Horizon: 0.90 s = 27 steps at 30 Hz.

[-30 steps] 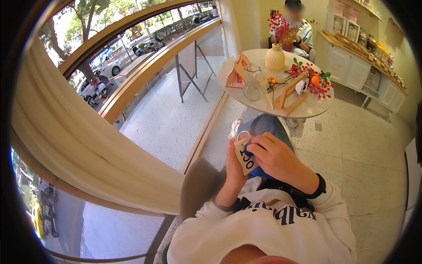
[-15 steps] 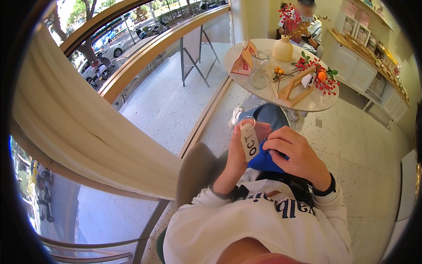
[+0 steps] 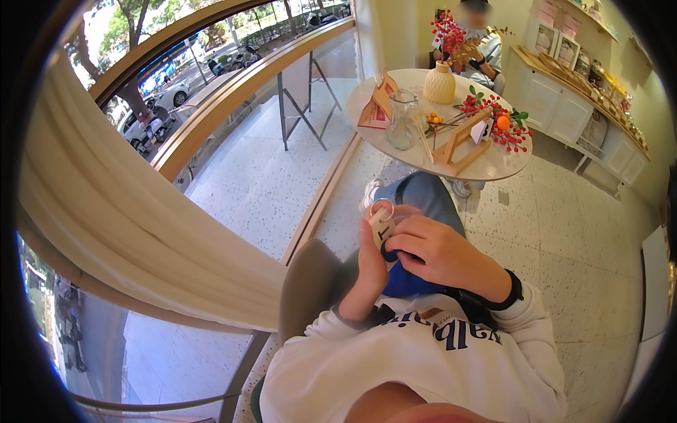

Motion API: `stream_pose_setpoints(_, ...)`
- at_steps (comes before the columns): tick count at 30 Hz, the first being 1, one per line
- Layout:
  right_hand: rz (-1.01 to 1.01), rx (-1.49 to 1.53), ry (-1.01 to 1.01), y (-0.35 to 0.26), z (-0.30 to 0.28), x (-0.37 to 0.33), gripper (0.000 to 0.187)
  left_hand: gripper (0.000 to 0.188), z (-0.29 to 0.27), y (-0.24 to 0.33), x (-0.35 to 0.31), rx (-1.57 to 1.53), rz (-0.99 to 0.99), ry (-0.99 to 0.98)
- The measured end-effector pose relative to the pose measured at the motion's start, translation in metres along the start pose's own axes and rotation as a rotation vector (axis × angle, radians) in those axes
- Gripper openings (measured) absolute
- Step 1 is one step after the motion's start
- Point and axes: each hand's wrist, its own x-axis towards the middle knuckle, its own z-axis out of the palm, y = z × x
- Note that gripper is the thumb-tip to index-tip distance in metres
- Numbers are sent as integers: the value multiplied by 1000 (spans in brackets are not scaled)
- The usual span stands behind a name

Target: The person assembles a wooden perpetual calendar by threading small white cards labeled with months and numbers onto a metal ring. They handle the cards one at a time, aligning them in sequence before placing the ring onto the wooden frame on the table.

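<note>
In the person's lap, over the jeans (image 3: 427, 201), both hands meet on a small white tag (image 3: 381, 227) with a metal ring (image 3: 381, 208) at its top. The left hand (image 3: 371, 264) wraps the tag from the side and below, its thumb up along the left edge; the grip looks firm, though the fingers behind are hidden. The right hand (image 3: 441, 255) lies across from the right, its fingertips curled down on the tag's lower right edge and on a blue cloth (image 3: 405, 282) bunched beneath it; whether it pinches the cloth or only presses on it I cannot tell.

To do this well, I judge the left hand should keep the tag upright and steady, with the ring free above the thumb, while the right fingertips work in short, light moves close to the edge. Holding both wrists against the lap would help, since the tag is small and slips easily against cloth.

Beyond the knees stands a round table (image 3: 493, 166), well apart, bearing a glass jar (image 3: 402, 123), a cream vase (image 3: 439, 84) and red berries (image 3: 497, 120).
</note>
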Motion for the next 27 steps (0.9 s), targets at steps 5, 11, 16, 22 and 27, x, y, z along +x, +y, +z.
stream_pose_setpoints(5,44,-116,91,0,-9,4,25,62,-2,-9,-2,25,-41,29)
stream_pose_setpoints(11,-41,-52,37,0,-1,-2,24,64,-3,3,2,102,-3,-39)
stream_pose_setpoints(16,69,-123,153,7,-4,0,23,56,-2,-5,1,5,-69,97)
stream_pose_setpoints(22,-81,-62,91,5,8,-7,21,56,-2,2,5,-28,-61,0)
stream_pose_setpoints(27,36,-119,246,5,3,-4,22,56,-3,-19,1,-45,-104,193)
